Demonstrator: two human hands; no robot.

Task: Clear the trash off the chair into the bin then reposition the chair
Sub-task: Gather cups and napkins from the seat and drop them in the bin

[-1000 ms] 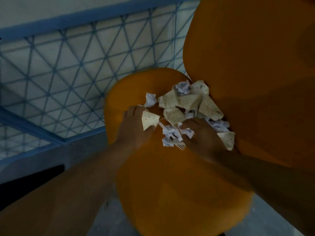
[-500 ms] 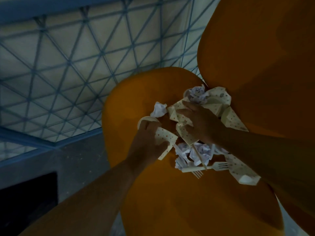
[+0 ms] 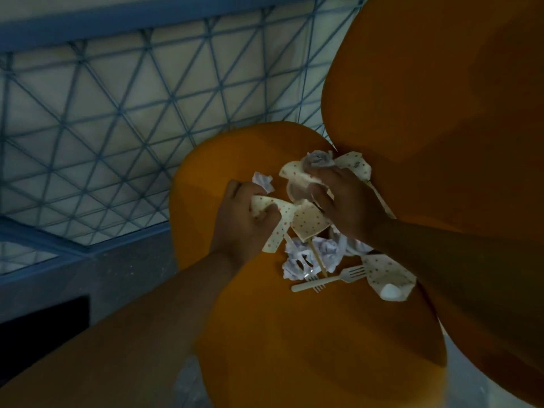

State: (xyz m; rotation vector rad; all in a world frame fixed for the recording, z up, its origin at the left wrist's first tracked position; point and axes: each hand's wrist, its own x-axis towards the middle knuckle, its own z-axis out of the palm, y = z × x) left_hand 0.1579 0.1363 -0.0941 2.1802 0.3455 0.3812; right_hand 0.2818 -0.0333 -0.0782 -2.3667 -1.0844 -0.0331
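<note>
Chair (image 3: 309, 334): smooth, matte orange shell, rounded seat with a broad curved back rising at 2 o'clock. Trash (image 3: 321, 251) lies heaped on the seat near the junction with the back, toward 1 o'clock of the seat centre. The heap comprises cream paper wrappers with small red dots, creased and folded into angular flaps; crumpled white tissue balls, one tissue (image 3: 263, 181) apart at the heap's 10 o'clock edge; a pale plastic fork (image 3: 329, 279) lying flat at the heap's 6 o'clock edge, tines toward 3 o'clock; and a thin wooden stick (image 3: 317, 257) slanting through the tissues. Left hand (image 3: 245, 223): fingers curled and clamped on a dotted wrapper (image 3: 278, 219), whose loose end hangs below the fist. Right hand (image 3: 347, 201): fingers curled over another dotted wrapper (image 3: 297, 178) and a tissue ball at the heap's 12 o'clock side, gripping them. Behind the chair, at 10 o'clock, a blue lattice (image 3: 117, 113) of thin bars forms triangles over a pale panel. Lighting is dim; fine print on the wrappers cannot be read.
</note>
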